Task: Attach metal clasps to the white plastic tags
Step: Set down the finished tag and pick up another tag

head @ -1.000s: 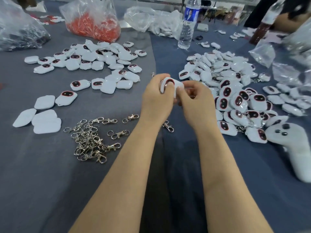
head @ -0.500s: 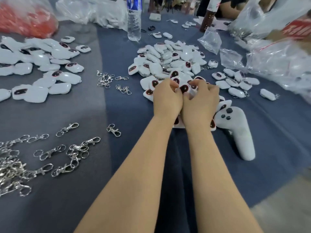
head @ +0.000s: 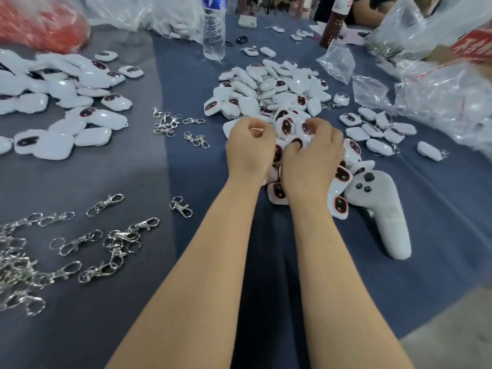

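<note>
Heap of loose clasps (head: 24, 265) at 8 o'clock on the surface (head: 80, 336), badly tangled. Bare tags (head: 61, 86) (no clasp visible on most) are spread at 10 o'clock, with a red bag (head: 40, 22) behind them at 11. A small clasp cluster (head: 165, 123) sits between the bare tags and the hands. One stray clasp (head: 181, 206) lies just left of the left forearm. Water bottle (head: 214, 30) stands upright at 12.

Left hand (head: 250, 150) is just above centre, at the near edge of the finished pile (head: 279, 86). Its fingers (head: 262, 129) are curled, thumb near the index. Cannot tell if anything is pinched. Right hand (head: 311, 155) is just beside it, fingers (head: 310, 126) bent with the tips down on tags in the pile. Grip or mere touch, cannot tell. White controller (head: 380, 209) at 4 o'clock touches the pile's near edge. Clear bags (head: 439, 83) at 2.

Step, as I read it: a done tag is being set on the pile, or the pile is being tidied. To do it well, let go fully so no clasp hooks a finger, and keep done tags apart from the bare ones at 10. The next round likely needs one bare tag and one clasp. The stray clasp or one from the cluster should lift cleaner than the tangled heap. Open the ring only enough to pass the tag's hole (too small to see here), then check it closes.
</note>
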